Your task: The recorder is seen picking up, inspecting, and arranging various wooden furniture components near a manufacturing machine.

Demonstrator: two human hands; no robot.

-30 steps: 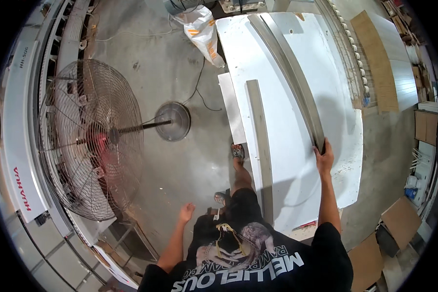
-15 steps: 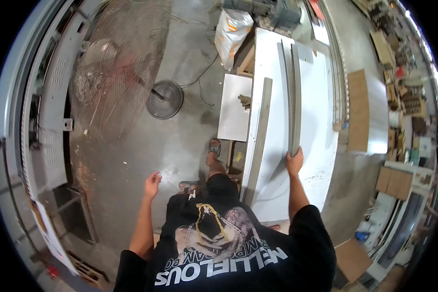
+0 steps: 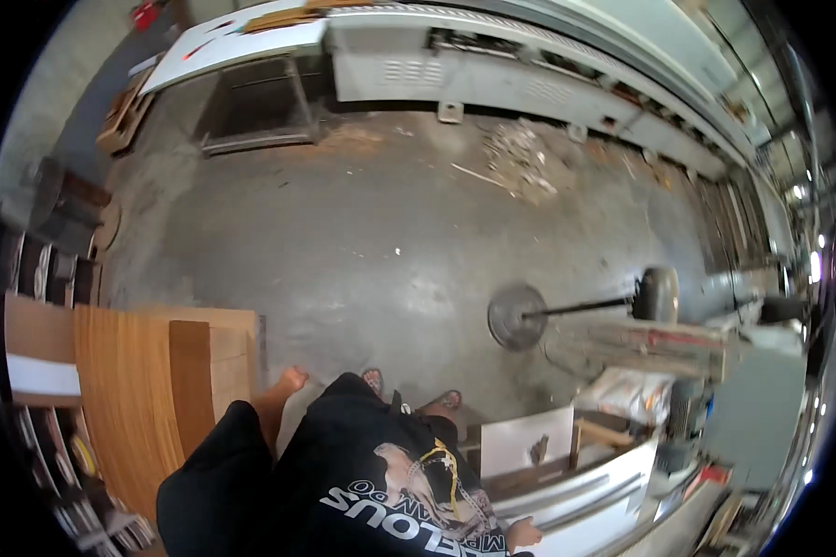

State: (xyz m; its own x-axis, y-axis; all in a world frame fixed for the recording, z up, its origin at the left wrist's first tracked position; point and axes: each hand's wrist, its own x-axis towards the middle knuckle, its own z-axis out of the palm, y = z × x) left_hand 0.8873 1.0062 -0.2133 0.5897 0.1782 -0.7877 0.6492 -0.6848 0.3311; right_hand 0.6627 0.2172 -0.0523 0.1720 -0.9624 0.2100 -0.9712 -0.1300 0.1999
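My right hand [image 3: 526,535] is low at the bottom edge, closed on the near end of a long grey strip [image 3: 576,497] that lies on a white panel [image 3: 613,529]. My left hand [image 3: 291,379] hangs out to the left with nothing in it, just beside a stack of brown wooden boards [image 3: 195,371]. My two sandalled feet [image 3: 373,381] stand on the concrete floor [image 3: 344,241] in front of me. My black printed shirt hides most of both arms.
A pedestal fan lies with its round base [image 3: 515,316] on the floor and its pole pointing right. A long grey machine [image 3: 548,65] runs along the top. A small white board [image 3: 528,441] and a plastic bag [image 3: 627,390] sit at the right. Wood scraps [image 3: 520,158] litter the floor.
My view has swung round to the left: the white panels and strips slid from the upper middle to the lower right. My right hand stays on the strip's end; my left hand swung toward the boards.
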